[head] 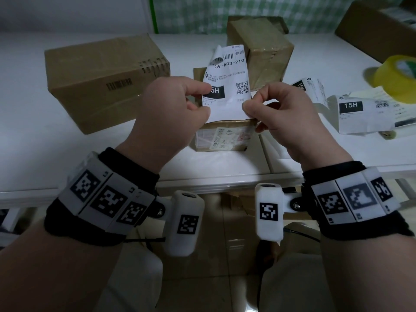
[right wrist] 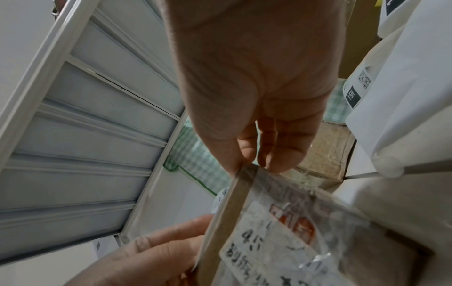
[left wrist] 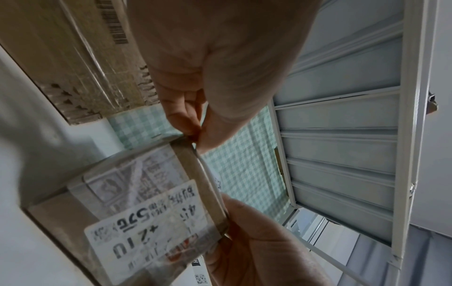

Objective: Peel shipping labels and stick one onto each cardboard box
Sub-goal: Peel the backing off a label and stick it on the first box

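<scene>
A white shipping label (head: 228, 82) printed "159-A03-210" stands upright between my hands, above a small taped cardboard box (head: 221, 137) at the table's front. My left hand (head: 177, 102) pinches the label's lower left edge. My right hand (head: 273, 106) pinches its lower right corner. The label's top corner curls over. In the left wrist view my left hand's fingertips (left wrist: 193, 133) meet on the label's thin edge above the small box (left wrist: 137, 203). In the right wrist view my right hand's fingertips (right wrist: 244, 164) pinch the same edge by the box (right wrist: 293, 232).
A large cardboard box (head: 105, 79) lies at the left and a taller taped box (head: 261, 48) behind the label. Loose labels (head: 360, 113) lie to the right, with a yellow tape roll (head: 396, 77) beyond and another box (head: 378, 25) at the far right. The white table's edge (head: 202, 181) is near.
</scene>
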`<state>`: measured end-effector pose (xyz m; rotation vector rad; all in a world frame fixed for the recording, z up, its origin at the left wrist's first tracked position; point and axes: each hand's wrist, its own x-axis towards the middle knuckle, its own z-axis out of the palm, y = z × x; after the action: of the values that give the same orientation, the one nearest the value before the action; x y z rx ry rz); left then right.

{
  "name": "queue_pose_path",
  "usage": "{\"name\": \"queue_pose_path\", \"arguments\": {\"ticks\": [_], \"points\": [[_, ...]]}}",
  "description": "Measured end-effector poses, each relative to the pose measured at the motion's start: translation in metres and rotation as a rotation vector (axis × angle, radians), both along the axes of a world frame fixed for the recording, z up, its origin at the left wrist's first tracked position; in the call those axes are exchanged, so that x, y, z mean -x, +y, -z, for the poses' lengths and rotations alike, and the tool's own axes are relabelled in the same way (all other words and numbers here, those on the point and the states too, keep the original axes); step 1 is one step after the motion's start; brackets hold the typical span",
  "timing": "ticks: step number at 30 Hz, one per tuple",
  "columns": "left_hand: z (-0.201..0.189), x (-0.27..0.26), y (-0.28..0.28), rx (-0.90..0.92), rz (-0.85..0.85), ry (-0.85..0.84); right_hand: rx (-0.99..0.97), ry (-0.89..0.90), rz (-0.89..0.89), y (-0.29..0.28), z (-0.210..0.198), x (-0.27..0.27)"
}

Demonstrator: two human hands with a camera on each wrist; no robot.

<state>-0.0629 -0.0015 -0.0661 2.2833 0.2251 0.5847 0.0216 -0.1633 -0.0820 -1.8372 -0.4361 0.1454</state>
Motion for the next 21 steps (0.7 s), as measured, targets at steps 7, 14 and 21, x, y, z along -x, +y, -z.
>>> {"name": "queue_pose_path", "arguments": {"ticks": [7,14,21], "points": [[0.002,-0.001,0.002,-0.067,0.003,0.026,-0.079,0.046,0.008,-0.002,0.001,-0.002],[0.002,-0.004,0.008,-0.176,-0.045,0.081,-0.082,0.091,-0.069,0.000,-0.002,0.002],[-0.003,-0.004,0.011,-0.176,-0.014,0.298,-0.037,0.148,-0.396,0.007,-0.004,0.012]]}}
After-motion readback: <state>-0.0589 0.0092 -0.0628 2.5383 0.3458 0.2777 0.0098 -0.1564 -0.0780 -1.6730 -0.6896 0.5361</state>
